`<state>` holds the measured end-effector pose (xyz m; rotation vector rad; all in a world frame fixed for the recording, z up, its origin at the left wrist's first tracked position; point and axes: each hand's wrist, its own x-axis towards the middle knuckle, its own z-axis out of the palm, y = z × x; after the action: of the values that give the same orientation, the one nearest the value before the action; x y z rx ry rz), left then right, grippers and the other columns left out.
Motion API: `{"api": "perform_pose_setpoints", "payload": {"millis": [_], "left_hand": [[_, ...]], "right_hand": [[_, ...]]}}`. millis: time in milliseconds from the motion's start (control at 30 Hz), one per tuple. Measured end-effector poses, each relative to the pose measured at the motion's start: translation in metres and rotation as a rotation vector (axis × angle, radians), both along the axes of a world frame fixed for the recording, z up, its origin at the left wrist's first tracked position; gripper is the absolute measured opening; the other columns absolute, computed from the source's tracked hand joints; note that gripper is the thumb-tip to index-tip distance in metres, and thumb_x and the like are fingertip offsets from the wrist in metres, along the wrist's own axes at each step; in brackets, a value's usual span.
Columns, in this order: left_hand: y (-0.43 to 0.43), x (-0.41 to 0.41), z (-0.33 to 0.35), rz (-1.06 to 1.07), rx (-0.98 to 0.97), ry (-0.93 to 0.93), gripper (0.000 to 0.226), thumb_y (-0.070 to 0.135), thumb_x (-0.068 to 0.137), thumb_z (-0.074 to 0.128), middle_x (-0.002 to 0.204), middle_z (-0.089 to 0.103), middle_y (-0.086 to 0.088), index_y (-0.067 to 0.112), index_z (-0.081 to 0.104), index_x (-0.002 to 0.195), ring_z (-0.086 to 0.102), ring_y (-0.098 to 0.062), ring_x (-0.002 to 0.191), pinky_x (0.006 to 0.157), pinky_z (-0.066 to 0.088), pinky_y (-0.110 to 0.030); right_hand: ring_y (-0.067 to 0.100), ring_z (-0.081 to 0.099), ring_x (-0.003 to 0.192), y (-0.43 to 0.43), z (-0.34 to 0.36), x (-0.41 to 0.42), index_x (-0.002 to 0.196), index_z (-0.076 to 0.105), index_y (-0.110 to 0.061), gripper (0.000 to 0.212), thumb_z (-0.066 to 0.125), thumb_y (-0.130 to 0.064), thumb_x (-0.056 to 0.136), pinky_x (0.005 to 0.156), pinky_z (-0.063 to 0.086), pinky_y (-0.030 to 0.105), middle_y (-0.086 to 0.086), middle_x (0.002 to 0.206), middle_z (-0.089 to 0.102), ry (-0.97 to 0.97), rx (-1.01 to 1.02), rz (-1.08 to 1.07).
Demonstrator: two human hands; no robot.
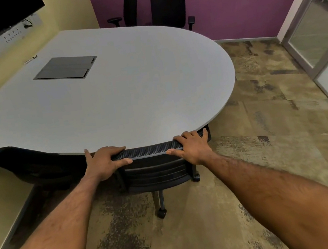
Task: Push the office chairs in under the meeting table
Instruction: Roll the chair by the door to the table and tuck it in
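A black mesh-backed office chair stands right in front of me, its backrest top touching the near edge of the grey meeting table. Its seat is hidden under the tabletop; the castors show on the carpet. My left hand grips the left end of the backrest's top rail. My right hand grips the right end. A second black chair sits tucked under the table to the left. Two more black chairs stand beyond the far side, by the purple wall.
A metal cable hatch is set into the tabletop. A marker lies at the table's left edge. The yellow wall with sockets runs along the left, a glass partition along the right. Patterned carpet lies open on the right.
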<state>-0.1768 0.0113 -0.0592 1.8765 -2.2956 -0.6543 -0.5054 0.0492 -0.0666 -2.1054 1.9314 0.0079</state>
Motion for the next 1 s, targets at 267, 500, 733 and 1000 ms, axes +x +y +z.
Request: {"api": "perform_pose_setpoints", "payload": {"millis": [267, 500, 733, 1000], "left_hand": [[0.024, -0.004, 0.009, 0.093, 0.009, 0.026, 0.065, 0.062, 0.086, 0.063, 0.154, 0.045, 0.001, 0.031, 0.053, 0.142, 0.024, -0.025, 0.15, 0.117, -0.008, -0.065], [0.046, -0.004, 0.007, 0.194, 0.029, 0.036, 0.06, 0.049, 0.092, 0.064, 0.159, 0.036, -0.002, 0.027, 0.048, 0.146, 0.018, -0.026, 0.151, 0.117, 0.006, -0.07], [0.071, -0.015, -0.007, 0.243, -0.069, 0.04, 0.058, 0.043, 0.102, 0.047, 0.165, 0.02, -0.005, 0.02, 0.034, 0.154, 0.003, -0.029, 0.153, 0.114, 0.025, -0.068], [0.126, -0.057, -0.046, 0.073, -0.151, -0.177, 0.111, 0.052, 0.09, 0.063, 0.16, -0.031, -0.018, 0.011, -0.016, 0.156, -0.028, -0.043, 0.146, 0.121, 0.011, -0.06]], "right_hand": [[0.025, 0.03, 0.145, 0.021, 0.001, 0.024, 0.147, 0.044, -0.03, 0.091, 0.019, -0.088, 0.082, 0.113, -0.009, 0.074, 0.005, 0.147, 0.047, -0.012, 0.001, -0.061], [0.025, 0.01, 0.153, 0.044, -0.003, 0.041, 0.156, 0.026, -0.028, 0.078, 0.02, -0.075, 0.094, 0.119, -0.006, 0.065, 0.005, 0.164, 0.023, 0.003, 0.036, -0.085], [0.024, -0.019, 0.152, 0.079, -0.001, 0.015, 0.159, -0.005, -0.031, 0.088, 0.046, -0.063, 0.096, 0.123, -0.004, 0.051, 0.003, 0.167, -0.017, -0.01, 0.083, -0.077], [0.024, -0.02, 0.152, 0.111, -0.007, -0.006, 0.157, -0.018, -0.028, 0.111, 0.069, -0.042, 0.089, 0.122, -0.003, 0.053, 0.001, 0.162, -0.031, 0.102, 0.08, -0.06]]}}
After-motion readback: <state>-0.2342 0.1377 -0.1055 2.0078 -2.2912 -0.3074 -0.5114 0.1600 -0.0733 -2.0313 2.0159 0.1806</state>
